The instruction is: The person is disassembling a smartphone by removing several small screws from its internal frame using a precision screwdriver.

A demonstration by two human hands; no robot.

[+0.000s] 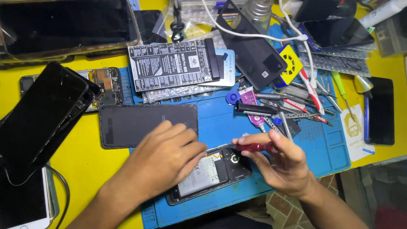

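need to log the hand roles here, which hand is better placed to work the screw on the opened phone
Right. The right hand already holds the red screwdriver, its tip down at the top of the opened phone. The left hand lies flat on the phone, pinning it to the blue mat.

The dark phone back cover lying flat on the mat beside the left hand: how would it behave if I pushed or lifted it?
The thin dark rectangular back cover looks light and would probably slide easily on the blue mat. Being a thin sheet, it may flex when lifted by one edge. Lying flat, it seems unlikely to roll or tip.
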